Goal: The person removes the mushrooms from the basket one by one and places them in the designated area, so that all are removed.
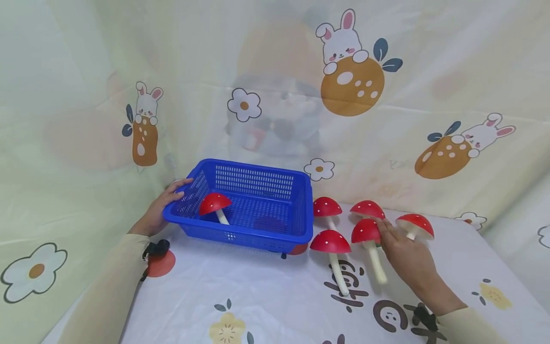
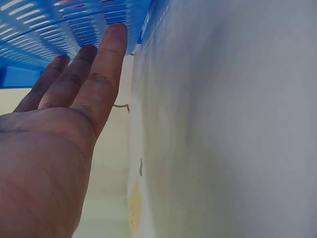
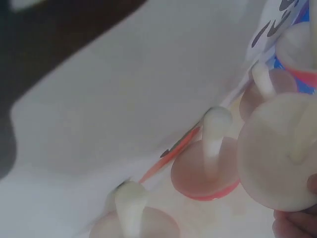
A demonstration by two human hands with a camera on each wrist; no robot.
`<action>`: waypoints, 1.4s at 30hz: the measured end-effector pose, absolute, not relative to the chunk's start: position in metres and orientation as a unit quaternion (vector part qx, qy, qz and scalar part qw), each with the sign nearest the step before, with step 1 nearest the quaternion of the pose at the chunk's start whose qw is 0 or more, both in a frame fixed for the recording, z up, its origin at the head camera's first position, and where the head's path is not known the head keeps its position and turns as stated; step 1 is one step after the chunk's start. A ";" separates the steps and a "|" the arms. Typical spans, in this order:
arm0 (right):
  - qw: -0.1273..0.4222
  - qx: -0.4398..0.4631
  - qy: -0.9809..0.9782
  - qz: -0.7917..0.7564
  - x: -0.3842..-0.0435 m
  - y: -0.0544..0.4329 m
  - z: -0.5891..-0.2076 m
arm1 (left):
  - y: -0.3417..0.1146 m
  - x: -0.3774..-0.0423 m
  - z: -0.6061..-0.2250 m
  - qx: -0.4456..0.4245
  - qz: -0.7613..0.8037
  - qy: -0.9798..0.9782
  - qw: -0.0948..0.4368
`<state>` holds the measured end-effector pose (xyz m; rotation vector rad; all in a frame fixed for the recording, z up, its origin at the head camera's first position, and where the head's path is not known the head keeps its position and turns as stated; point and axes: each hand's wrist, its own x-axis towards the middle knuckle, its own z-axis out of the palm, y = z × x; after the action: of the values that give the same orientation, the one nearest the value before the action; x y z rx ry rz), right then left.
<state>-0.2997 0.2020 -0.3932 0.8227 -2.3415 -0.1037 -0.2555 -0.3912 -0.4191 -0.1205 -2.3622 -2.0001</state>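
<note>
My left hand (image 1: 160, 210) holds the left end of a blue plastic basket (image 1: 240, 233) by its rim; in the left wrist view several fingers (image 2: 101, 74) lie nearly straight against its slotted wall. One toy mushroom (image 1: 215, 203), red cap with white dots and pale stem, lies inside the basket. To the basket's right, my right hand (image 1: 408, 260) pinches the cap edge of another toy mushroom (image 1: 365, 231), stem pointing toward me. The right wrist view shows that cap's pale underside (image 3: 270, 153) with fingertips (image 3: 297, 225) at its edge. Whether it touches the table cannot be told.
More red mushrooms stand around the held one: a near-left one (image 1: 331, 241), a back-left one (image 1: 327, 207), one behind (image 1: 368, 209) and one at right (image 1: 415, 225). A printed white cloth (image 1: 266, 296) covers the table. Patterned curtains (image 1: 275, 62) hang behind and at the sides.
</note>
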 end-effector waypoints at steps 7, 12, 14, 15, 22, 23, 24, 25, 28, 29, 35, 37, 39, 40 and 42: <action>0.313 0.339 -0.885 -0.061 -0.298 0.200 -0.400 | -0.392 -0.256 -0.419 -0.040 -0.653 -0.756 0.021; 0.310 0.352 -0.882 -0.054 -0.293 0.196 -0.405 | -0.391 -0.256 -0.419 -0.044 -0.657 -0.753 0.020; 0.305 0.347 -0.885 -0.056 -0.291 0.194 -0.405 | -0.391 -0.255 -0.420 -0.043 -0.658 -0.752 0.020; 0.298 0.343 -0.889 -0.057 -0.289 0.194 -0.404 | -0.391 -0.254 -0.420 -0.043 -0.657 -0.752 0.020; 0.190 0.297 -0.934 -0.053 -0.264 0.186 -0.376 | -0.389 -0.254 -0.420 -0.043 -0.648 -0.760 0.023; 0.177 0.291 -0.939 -0.045 -0.258 0.182 -0.369 | -0.389 -0.254 -0.420 -0.044 -0.647 -0.761 0.023; 0.164 0.287 -0.943 -0.037 -0.252 0.177 -0.362 | -0.389 -0.255 -0.420 -0.044 -0.645 -0.762 0.024; 0.151 0.283 -0.947 -0.030 -0.247 0.170 -0.355 | -0.390 -0.255 -0.420 -0.046 -0.646 -0.762 0.024; 0.137 0.294 -0.946 -0.004 -0.232 0.142 -0.334 | -0.393 -0.255 -0.418 -0.047 -0.646 -0.762 0.025; 0.136 0.301 -0.944 0.010 -0.228 0.131 -0.327 | -0.393 -0.254 -0.417 -0.048 -0.646 -0.761 0.025; 0.173 0.378 -0.902 0.113 -0.232 0.059 -0.314 | -0.392 -0.249 -0.415 -0.043 -0.647 -0.761 0.027; 0.178 0.393 -0.892 0.133 -0.241 0.032 -0.315 | -0.390 -0.248 -0.415 -0.042 -0.643 -0.764 0.027; 0.162 0.387 -0.896 0.146 -0.251 0.003 -0.316 | -0.388 -0.249 -0.415 -0.041 -0.642 -0.765 0.028; 0.151 0.377 -0.901 0.155 -0.257 -0.012 -0.317 | -0.388 -0.250 -0.415 -0.041 -0.641 -0.766 0.029; 0.127 0.352 -0.912 0.171 -0.270 -0.040 -0.320 | -0.386 -0.252 -0.414 -0.045 -0.646 -0.761 0.029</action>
<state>-0.2696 -0.0396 -0.3197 1.0245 -2.6537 0.4966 -0.2523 -0.3864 -0.4142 -0.1382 -2.3487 -1.9925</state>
